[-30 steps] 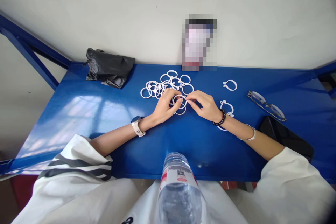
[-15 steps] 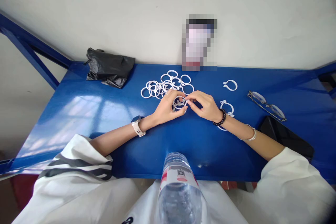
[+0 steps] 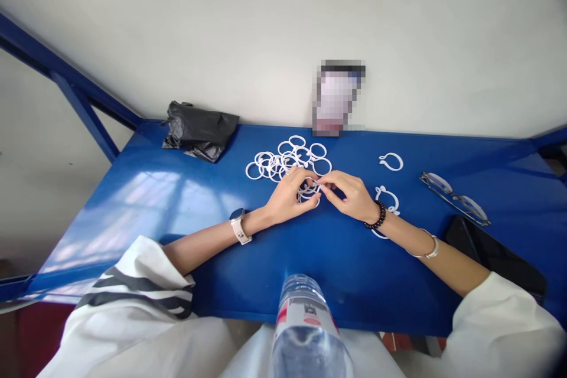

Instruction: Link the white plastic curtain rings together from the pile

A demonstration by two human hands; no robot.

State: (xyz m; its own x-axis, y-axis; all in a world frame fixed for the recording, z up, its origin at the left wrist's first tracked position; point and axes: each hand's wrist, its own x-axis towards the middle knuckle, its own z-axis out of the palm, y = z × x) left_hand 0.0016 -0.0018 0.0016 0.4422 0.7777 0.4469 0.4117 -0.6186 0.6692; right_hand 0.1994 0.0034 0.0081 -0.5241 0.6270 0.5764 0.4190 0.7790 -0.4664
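My left hand (image 3: 290,198) is curved around a white plastic ring (image 3: 309,196), with thumb and fingers on either side of it. The thumb and fingertips of my right hand (image 3: 352,196) pinch the same ring at its right edge. Other white rings show behind or beneath it, partly hidden by my fingers. Just beyond my left hand lies a loose pile of white rings (image 3: 290,160), some with small knobs at their ends. Right of my right hand rest a few more rings (image 3: 388,198), one partly covered by my wrist, and a single open ring (image 3: 401,161) farther back.
A crumpled black plastic bag (image 3: 199,130) lies at the back left of the blue table (image 3: 248,271). Eyeglasses (image 3: 456,196) and a black phone (image 3: 496,257) are at the right. A blurred upright object (image 3: 336,97) leans on the wall. A water bottle (image 3: 308,325) stands close to my body.
The whole view has tilted, so everything sits slightly lower in the picture. Both hands keep nearly the same hold on the ring, with only slight finger movement.
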